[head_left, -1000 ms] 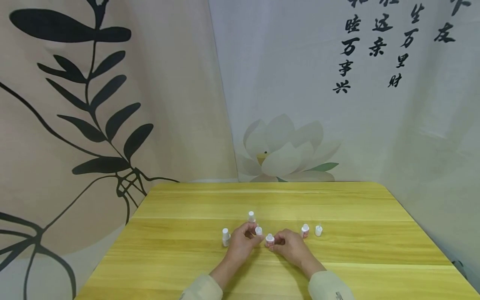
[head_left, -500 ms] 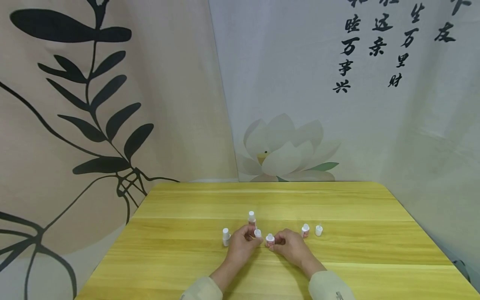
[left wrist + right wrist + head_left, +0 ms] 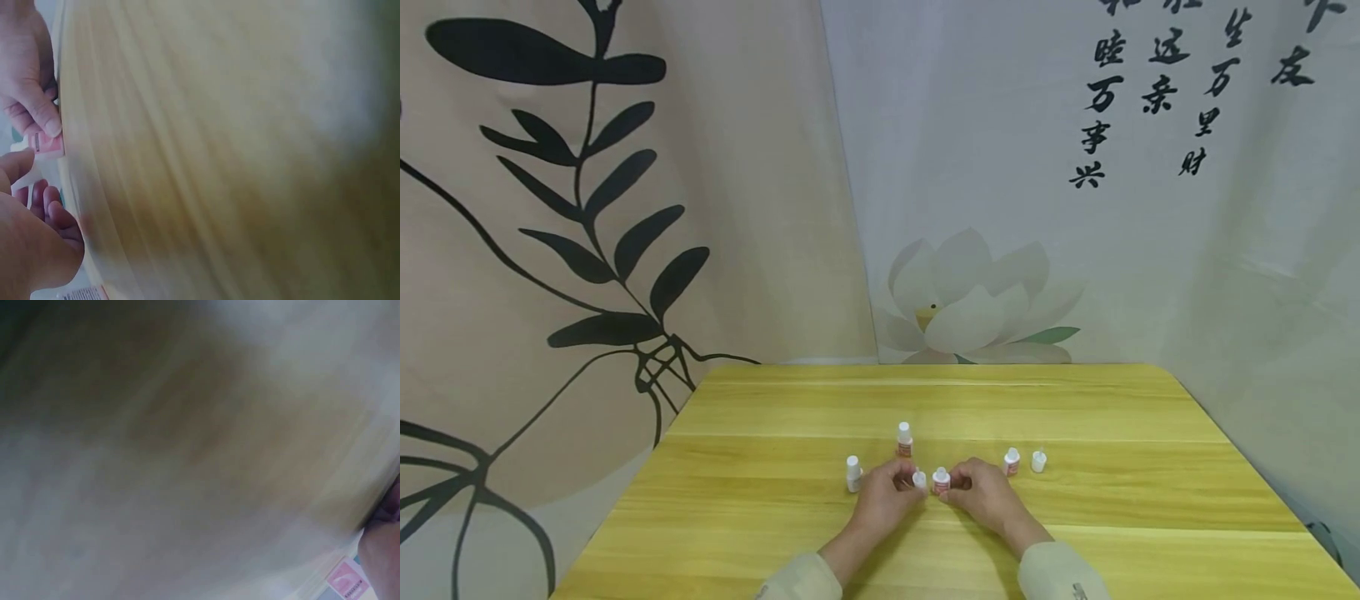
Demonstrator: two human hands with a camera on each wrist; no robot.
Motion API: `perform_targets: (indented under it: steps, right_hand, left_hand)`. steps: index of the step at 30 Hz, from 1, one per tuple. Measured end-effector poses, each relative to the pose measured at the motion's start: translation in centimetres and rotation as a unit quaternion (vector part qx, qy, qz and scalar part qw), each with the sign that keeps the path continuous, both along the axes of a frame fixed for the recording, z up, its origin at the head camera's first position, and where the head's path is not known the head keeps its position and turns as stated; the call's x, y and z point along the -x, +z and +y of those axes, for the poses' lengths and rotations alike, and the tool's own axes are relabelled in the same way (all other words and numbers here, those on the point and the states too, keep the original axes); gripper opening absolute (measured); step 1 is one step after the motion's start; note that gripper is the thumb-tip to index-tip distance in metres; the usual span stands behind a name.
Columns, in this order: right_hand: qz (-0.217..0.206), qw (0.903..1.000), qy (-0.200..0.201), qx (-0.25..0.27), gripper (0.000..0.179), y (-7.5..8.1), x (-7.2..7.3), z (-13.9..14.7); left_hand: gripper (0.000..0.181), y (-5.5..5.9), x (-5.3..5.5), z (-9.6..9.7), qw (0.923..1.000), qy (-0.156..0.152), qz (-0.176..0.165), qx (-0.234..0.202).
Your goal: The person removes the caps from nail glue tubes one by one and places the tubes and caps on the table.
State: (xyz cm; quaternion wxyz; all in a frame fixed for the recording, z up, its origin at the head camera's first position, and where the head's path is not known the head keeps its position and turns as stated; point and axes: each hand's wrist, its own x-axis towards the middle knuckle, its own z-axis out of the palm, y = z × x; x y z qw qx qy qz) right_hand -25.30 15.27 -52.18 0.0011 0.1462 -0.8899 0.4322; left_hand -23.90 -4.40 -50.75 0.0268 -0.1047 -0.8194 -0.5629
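My left hand [image 3: 883, 498] pinches a small white cap [image 3: 920, 480] between thumb and fingers, just left of an uncapped bottle. That little white bottle [image 3: 941, 481] with a pink-red label stands upright, and my right hand [image 3: 985, 493] grips its right side. In the left wrist view, the right thumb lies against the bottle's pink label [image 3: 49, 145], while the left fingers are round the pale cap [image 3: 26, 176]. At the right wrist view's lower corner, part of the right hand [image 3: 382, 553] shows beside a pink label [image 3: 349, 580].
Behind my left hand stands a capped bottle [image 3: 905, 440]; another capped bottle [image 3: 853, 474] is to its left. On the right are an uncapped bottle [image 3: 1011, 461] and a loose white cap [image 3: 1038, 461]. The wooden table [image 3: 775, 517] ends at a printed curtain [image 3: 760, 208].
The left hand has brought the cap down toward me and close beside the bottle, uncovering more of the bottle behind. The right hand keeps its hold in place.
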Motion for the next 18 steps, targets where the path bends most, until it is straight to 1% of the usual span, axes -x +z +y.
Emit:
perform_targets:
  steps: [5,9,15,18]
  right_hand:
    - [-0.008,1.0,0.001,-0.001,0.013,0.0,-0.01,0.05]
    - [-0.006,1.0,0.0,0.003,0.012,-0.02,-0.04,0.04]
    - [-0.001,1.0,-0.004,-0.005,0.01,-0.22,0.1,0.1]
    - [-0.007,1.0,-0.002,-0.005,0.009,-0.17,0.06,0.12]
  left_hand:
    - [0.019,-0.39,-0.08,-0.01,0.9997,-0.022,-0.005,0.013]
    - [0.02,-0.57,-0.18,-0.02,0.999,-0.04,-0.008,0.018]
    - [0.02,-0.54,-0.31,0.02,0.9981,-0.053,-0.013,0.03]
    - [0.019,-0.48,-0.5,0.1,0.9972,-0.06,-0.024,0.037]
